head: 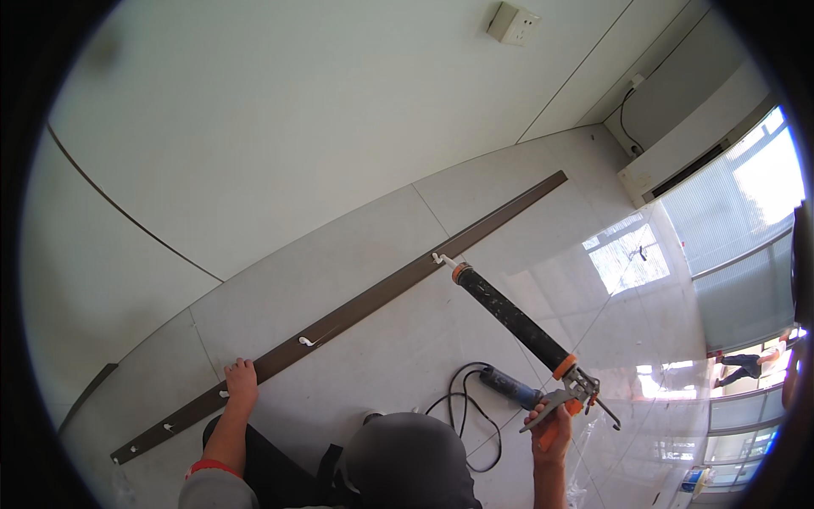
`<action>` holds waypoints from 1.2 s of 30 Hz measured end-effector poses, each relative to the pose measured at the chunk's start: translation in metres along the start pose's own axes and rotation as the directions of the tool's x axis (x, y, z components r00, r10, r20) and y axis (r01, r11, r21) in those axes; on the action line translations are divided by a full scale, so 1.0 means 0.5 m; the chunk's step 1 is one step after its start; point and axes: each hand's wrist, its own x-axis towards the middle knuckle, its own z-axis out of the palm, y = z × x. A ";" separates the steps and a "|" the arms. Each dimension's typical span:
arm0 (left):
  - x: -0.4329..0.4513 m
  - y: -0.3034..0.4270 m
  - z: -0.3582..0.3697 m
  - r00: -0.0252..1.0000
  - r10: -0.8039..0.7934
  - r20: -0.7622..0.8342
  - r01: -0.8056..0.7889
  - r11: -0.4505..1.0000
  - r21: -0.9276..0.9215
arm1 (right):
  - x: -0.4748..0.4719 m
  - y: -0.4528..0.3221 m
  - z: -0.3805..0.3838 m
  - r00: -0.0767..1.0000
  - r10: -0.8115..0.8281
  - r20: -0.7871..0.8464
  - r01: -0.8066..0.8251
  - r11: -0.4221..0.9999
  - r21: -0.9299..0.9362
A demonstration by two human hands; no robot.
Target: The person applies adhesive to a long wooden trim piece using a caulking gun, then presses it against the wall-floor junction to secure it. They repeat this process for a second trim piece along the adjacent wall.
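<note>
A long dark brown strip (375, 296) lies diagonally over the tiled floor, bearing several white dabs of sealant, one (306, 341) near its middle. My left hand (241, 380) rests on the strip's lower-left part, fingers over its far edge; how firmly it grips is not plain. In my right hand (554, 425) is the handle of a caulking gun (512, 318) with a black barrel and orange end caps. The gun's white nozzle (449, 261) meets the strip beside a white dab (436, 257).
A corded power tool (509, 387) lies on the floor left of my right hand, its black cable (466, 407) looped. A pale panelled wall (286, 127) with a socket box (514, 24) stands beyond the strip. Another person (744, 367) is at the far right. Clear plastic (580, 467) lies at lower right.
</note>
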 end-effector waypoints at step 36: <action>-0.058 -0.251 0.322 0.992 -0.123 -0.006 0.123 0.990 0.061 | 0.117 0.049 -0.047 0.994 -0.108 0.013 0.106 0.989 0.102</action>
